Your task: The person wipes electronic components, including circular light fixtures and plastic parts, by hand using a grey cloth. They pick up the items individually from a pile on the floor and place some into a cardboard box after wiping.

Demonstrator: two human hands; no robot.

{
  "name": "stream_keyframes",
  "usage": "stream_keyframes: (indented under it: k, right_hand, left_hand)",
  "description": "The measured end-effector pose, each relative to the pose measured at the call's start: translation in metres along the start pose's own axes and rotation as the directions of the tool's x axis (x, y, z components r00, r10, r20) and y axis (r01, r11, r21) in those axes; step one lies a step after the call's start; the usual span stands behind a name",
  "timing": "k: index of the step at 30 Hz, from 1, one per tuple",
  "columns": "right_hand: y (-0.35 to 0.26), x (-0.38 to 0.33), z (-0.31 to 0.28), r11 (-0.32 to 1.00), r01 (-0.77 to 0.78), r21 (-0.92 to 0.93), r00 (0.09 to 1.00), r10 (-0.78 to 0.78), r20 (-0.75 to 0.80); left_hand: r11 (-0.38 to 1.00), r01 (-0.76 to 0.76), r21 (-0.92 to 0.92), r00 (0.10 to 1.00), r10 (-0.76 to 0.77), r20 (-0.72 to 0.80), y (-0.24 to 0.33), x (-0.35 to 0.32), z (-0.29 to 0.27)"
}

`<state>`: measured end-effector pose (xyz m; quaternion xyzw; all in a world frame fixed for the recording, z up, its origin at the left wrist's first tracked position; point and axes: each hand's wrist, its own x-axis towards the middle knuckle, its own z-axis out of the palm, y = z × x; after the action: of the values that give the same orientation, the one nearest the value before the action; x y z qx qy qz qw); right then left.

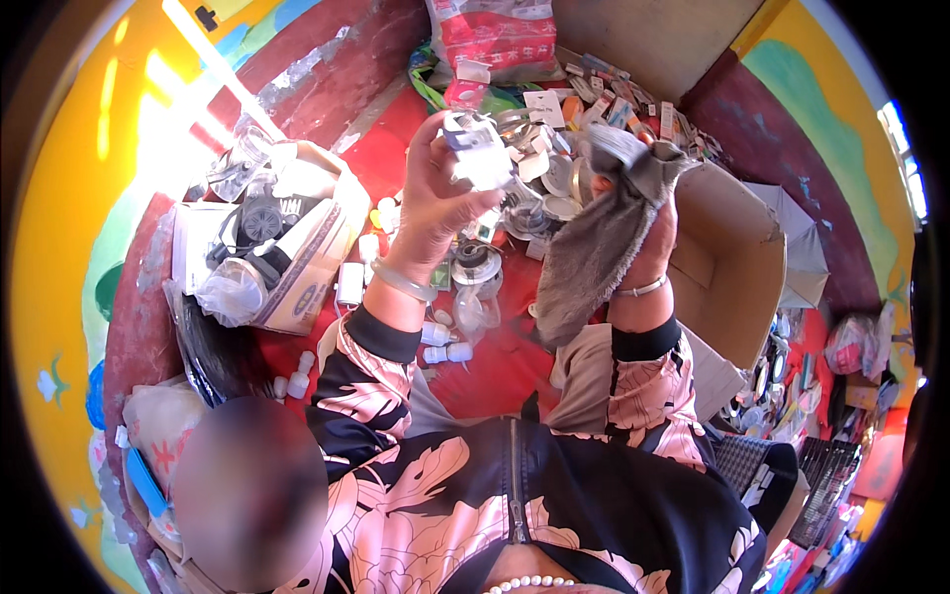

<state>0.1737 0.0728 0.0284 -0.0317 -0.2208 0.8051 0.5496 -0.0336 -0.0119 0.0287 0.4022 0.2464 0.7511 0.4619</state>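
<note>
1. Head view, left hand: raised above the red floor, fingers clenched around a small white plastic fitting. The fitting sits at the fingertips, upper centre of the picture, over the pile of parts. A pale translucent bangle circles the wrist.

2. Head view, right hand: raised beside the left, mostly covered by a grey cloth. The fingers grasp the cloth at its top; it hangs down along the palm and wrist. A thin silver bracelet shows at the wrist. Cloth and fitting lie near each other; whether they touch cannot be told.

3. Head view, sleeves: black with a pink leaf pattern, dark cuffs, both entering from the lower edge.

4. Head view, red floor: bare patch below the hands, ringed by clutter.

5. Head view, small white caps: scattered on the floor just beneath the left wrist.

6. Head view, pile of round metal and white parts: behind and between the hands.

7. Head view, open cardboard box: right of the right hand, brown, inside shadowed.

8. Head view, carton with a black device in clear wrapping: left of the left hand, tilted.

9. Head view, red-and-white packet: top centre, against the far wall.
</note>
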Motion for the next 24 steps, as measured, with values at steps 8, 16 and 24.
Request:
stream_keyframes:
  k: [8, 16, 24]
  right_hand:
    - [0.037, -0.025, 0.039, 0.702, -0.013, -0.712, 0.969, 0.184, 0.163]
    - [0.037, -0.016, 0.020, 0.593, 0.035, -0.804, 0.933, 0.270, 0.239]
    - [0.060, -0.024, 0.025, 0.611, 0.094, -0.786, 0.989, 0.034, 0.145]
  left_hand:
    - [0.958, 0.079, 0.275, 0.989, -0.110, 0.099, -0.016, -0.011, 0.011]
    - [0.961, 0.132, 0.243, 0.988, -0.148, 0.045, -0.020, -0.011, 0.007]
    - [0.963, 0.118, 0.242, 0.987, -0.140, 0.075, -0.017, -0.011, 0.010]
